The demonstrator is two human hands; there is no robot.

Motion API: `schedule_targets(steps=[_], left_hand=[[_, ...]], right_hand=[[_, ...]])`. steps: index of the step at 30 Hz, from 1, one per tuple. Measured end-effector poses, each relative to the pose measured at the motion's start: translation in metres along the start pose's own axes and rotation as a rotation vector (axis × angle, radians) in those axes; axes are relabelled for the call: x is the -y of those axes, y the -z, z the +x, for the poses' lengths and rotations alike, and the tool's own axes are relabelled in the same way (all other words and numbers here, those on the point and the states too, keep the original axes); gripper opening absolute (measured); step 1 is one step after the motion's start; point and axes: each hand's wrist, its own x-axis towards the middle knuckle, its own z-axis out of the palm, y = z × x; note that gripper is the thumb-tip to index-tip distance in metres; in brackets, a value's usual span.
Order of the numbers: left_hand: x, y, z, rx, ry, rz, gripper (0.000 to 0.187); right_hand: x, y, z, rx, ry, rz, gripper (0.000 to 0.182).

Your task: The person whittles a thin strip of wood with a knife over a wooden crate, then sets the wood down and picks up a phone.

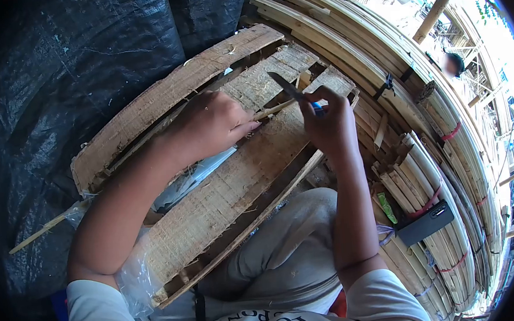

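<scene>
My right hand (329,114) is closed around a knife (287,87), its dark blade pointing up and left and a bit of blue showing at the handle. My left hand (222,116) is closed on a thin bamboo strip (275,108), whose end reaches toward the knife. A pale stick (46,226) pokes out at lower left, beyond my left forearm. Beneath both hands lies a rough wooden plank bench (212,209) with gaps between its boards and loose fibres on top. Clear plastic (138,281) hangs over its near left end.
Long wooden strips (344,36) are stacked behind the bench. Tied bundles of strips (427,177) stand at right, with a dark phone (425,224) on them. A black tarp (74,60) covers the left side. Another person (453,63) is in the far background.
</scene>
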Motion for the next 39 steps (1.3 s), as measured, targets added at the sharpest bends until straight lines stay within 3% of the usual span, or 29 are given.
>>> schedule_targets(steps=[3, 5, 9, 10, 12, 15, 19, 21, 23, 26, 30, 33, 36, 38, 39], left_hand=[[-0.001, 0.002, 0.000, 0.028, 0.006, -0.009, 0.018], [0.000, 0.001, -0.001, -0.003, 0.001, -0.001, 0.018], [0.001, 0.001, 0.001, 0.068, 0.027, -0.003, 0.018], [0.001, 0.000, 0.001, 0.069, 0.024, -0.005, 0.018], [0.000, -0.002, -0.001, -0.051, -0.042, 0.019, 0.018], [0.001, 0.000, 0.000, 0.025, 0.002, 0.030, 0.018], [0.003, -0.002, 0.000, -0.038, -0.035, 0.027, 0.018], [0.002, -0.001, 0.000, -0.007, -0.024, 0.010, 0.018], [0.002, -0.002, -0.002, -0.001, -0.019, 0.012, 0.019], [0.004, -0.004, -0.001, -0.017, -0.015, 0.033, 0.019], [0.003, -0.001, -0.001, 0.036, 0.020, -0.008, 0.019], [0.008, -0.005, -0.001, 0.040, -0.001, 0.039, 0.018], [0.004, -0.002, -0.001, 0.028, -0.005, 0.051, 0.019], [0.004, -0.005, -0.004, 0.028, 0.003, 0.048, 0.019], [0.004, -0.005, -0.003, 0.020, 0.008, 0.051, 0.019]], right_hand=[[-0.013, -0.002, 0.008, -0.138, -0.028, -0.021, 0.017], [-0.018, -0.008, 0.005, -0.096, 0.101, 0.046, 0.016], [-0.007, 0.000, 0.007, -0.111, -0.024, -0.016, 0.016], [-0.012, -0.007, 0.004, -0.169, 0.077, -0.040, 0.016], [-0.011, -0.009, 0.001, -0.089, 0.063, 0.015, 0.014], [-0.013, -0.005, 0.009, -0.142, -0.019, -0.033, 0.015], [-0.007, -0.013, -0.005, -0.009, 0.178, 0.097, 0.016], [-0.003, -0.004, 0.002, -0.048, 0.007, 0.008, 0.019], [-0.017, -0.008, 0.008, -0.157, 0.050, -0.006, 0.018], [0.001, -0.009, -0.014, -0.006, 0.169, 0.048, 0.016], [0.002, 0.000, 0.001, -0.091, -0.037, -0.096, 0.016], [-0.001, -0.012, -0.014, -0.077, 0.128, -0.054, 0.016], [-0.006, -0.003, -0.001, -0.021, 0.040, -0.037, 0.015], [-0.010, -0.001, 0.002, -0.108, 0.004, -0.101, 0.016], [-0.009, -0.003, -0.004, -0.108, 0.078, -0.139, 0.017]])
